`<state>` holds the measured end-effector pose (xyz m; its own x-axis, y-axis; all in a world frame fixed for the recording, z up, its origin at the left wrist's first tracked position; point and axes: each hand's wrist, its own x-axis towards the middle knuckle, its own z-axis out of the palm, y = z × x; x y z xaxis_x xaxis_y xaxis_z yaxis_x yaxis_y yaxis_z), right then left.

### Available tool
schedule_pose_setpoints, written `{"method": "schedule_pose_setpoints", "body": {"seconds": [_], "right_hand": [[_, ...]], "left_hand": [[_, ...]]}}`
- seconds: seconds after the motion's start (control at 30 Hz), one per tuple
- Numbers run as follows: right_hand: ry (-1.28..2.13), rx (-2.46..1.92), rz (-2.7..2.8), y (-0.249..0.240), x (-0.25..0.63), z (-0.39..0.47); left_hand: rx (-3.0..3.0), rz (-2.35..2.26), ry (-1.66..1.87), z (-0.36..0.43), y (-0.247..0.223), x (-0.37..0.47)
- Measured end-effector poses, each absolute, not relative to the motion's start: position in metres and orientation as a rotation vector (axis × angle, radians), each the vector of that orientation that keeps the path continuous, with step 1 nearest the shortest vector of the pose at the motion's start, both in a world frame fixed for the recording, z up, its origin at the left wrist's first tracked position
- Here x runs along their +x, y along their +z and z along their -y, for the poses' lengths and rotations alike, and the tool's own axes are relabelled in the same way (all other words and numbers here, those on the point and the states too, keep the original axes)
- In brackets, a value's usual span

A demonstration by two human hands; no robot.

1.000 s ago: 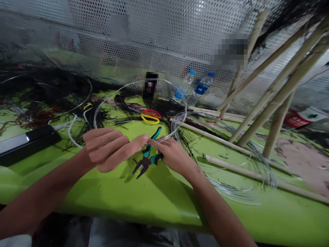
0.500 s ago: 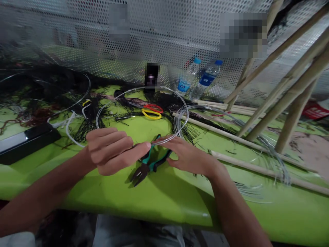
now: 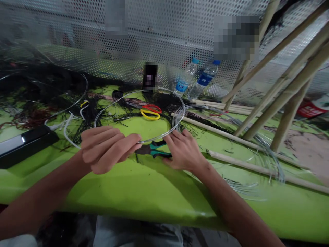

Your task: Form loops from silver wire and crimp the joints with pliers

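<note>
Left fingers (image 3: 128, 142) pinching one wire hoop (image 3: 184, 109), right fingers (image 3: 171, 145) gripping one pair of pliers (image 3: 151, 149), two bottles (image 3: 181, 85)

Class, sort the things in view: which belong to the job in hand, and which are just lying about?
In the job:
Wire ring, pinched in the left hand
Pliers, handles in the right hand

Apparently just lying about:
Scissors
Light-blue-capped bottle
Dark-blue-capped bottle
Long black box
</note>
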<state>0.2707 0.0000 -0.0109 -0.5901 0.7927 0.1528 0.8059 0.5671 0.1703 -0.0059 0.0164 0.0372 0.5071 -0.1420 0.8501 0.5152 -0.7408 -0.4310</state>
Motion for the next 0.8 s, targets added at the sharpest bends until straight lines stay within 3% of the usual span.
{"method": "schedule_pose_setpoints", "body": {"seconds": [0.1,0.3,0.37,0.8], "right_hand": [[-0.168,-1.549,2.484,-0.007,0.275,0.011],[0.952,-1.46,2.106,0.006,0.26,0.041],[1.1,-1.396,2.072,0.009,0.25,0.05],[0.71,-1.453,1.988,0.017,0.217,0.055]], "left_hand": [[-2.073,0.425,-1.31,-0.014,0.036,-0.004],[-2.065,0.812,-1.602,-0.007,0.032,0.009],[-2.097,0.959,-1.647,-0.004,0.032,0.01],[-2.781,1.382,-2.133,-0.003,0.04,0.005]]}}
